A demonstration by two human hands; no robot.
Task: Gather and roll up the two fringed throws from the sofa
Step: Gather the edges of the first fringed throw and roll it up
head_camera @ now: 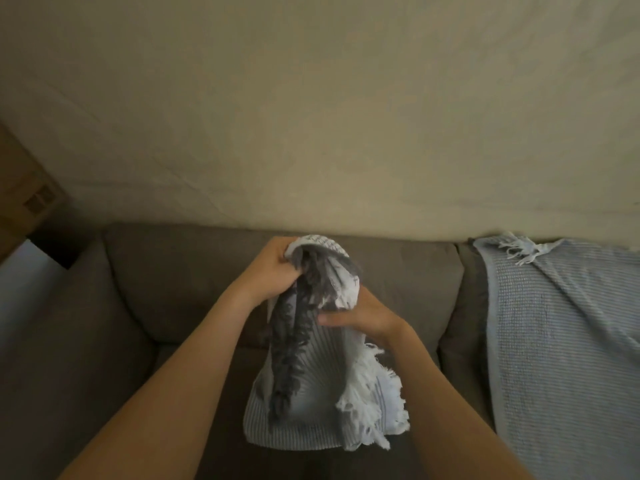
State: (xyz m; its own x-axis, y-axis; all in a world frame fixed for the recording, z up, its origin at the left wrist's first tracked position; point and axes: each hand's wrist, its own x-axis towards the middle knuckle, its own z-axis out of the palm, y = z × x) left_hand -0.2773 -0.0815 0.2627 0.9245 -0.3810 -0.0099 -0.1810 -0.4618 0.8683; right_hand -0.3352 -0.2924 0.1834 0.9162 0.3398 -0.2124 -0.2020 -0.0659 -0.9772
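The left hand (277,268) and right hand (360,315) both clench the striped throw (311,386) to bunch it for rolling, while the blue throw (554,341) waits draped right of them.

Nothing readable here tbh. The grey-and-white throw (311,393) has a few tiny dark marks near its bunched top, way too blurry to read.
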